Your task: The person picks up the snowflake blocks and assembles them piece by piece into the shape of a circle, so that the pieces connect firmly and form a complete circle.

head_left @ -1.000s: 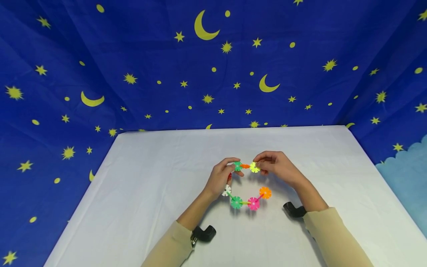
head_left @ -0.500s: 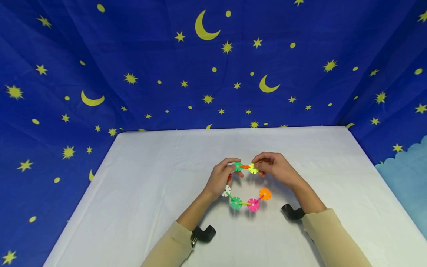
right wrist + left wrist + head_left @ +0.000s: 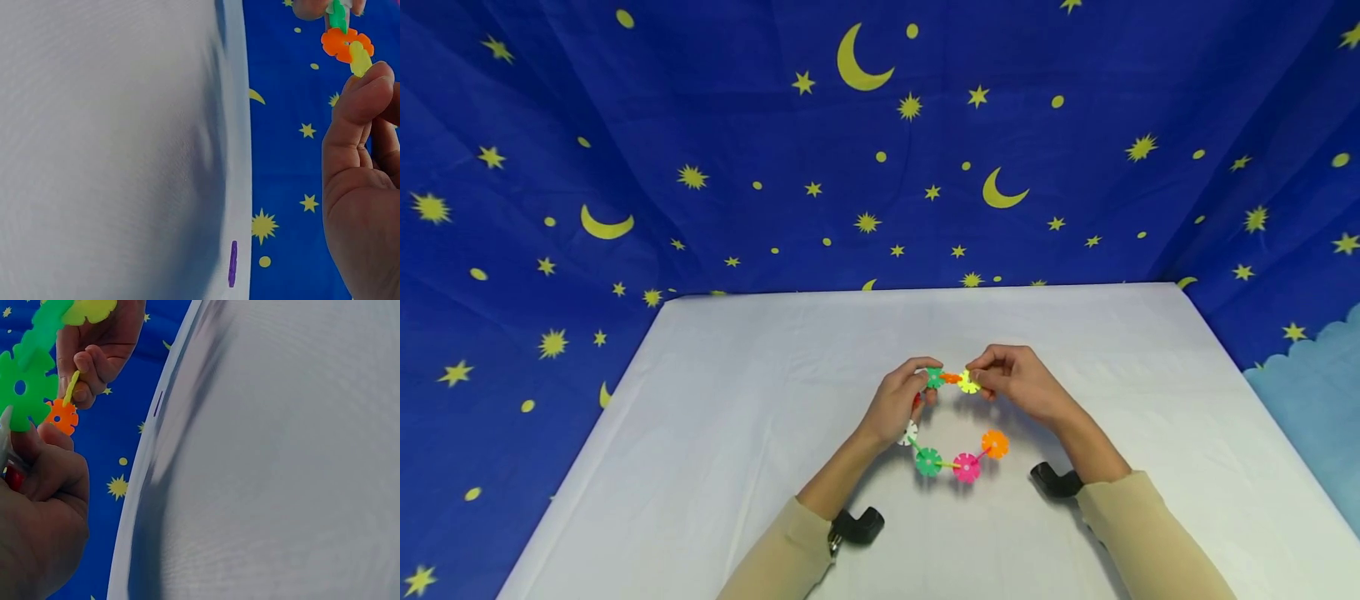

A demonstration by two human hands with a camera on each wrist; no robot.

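Note:
Slotted plastic snowflake discs are joined in a chain that bends into an open ring in the head view. My left hand (image 3: 891, 408) pinches a green disc (image 3: 934, 377) at the far side. An orange disc (image 3: 951, 378), nearly edge-on, links it to a yellow disc (image 3: 967, 383). Thumb and fingertips of my right hand (image 3: 1022, 385) pinch that yellow disc, seen edge-on in the right wrist view (image 3: 359, 59). Below the left hand the chain runs through a white disc (image 3: 910, 433), a second green disc (image 3: 928, 462) and a pink disc (image 3: 967, 468) to a free orange disc (image 3: 995, 444). Left fingers partly cover a red piece.
Beneath the hands spreads a table with a white cloth (image 3: 775, 375). A blue curtain (image 3: 925, 225) with yellow moons and stars rises behind it and on both sides. Black curved camera mounts (image 3: 859, 525) stick out from the wrists.
Right hand and yellow disc have shifted slightly left and toward me. The lower part of the chain has also dropped slightly nearer. Both hands keep their hold.

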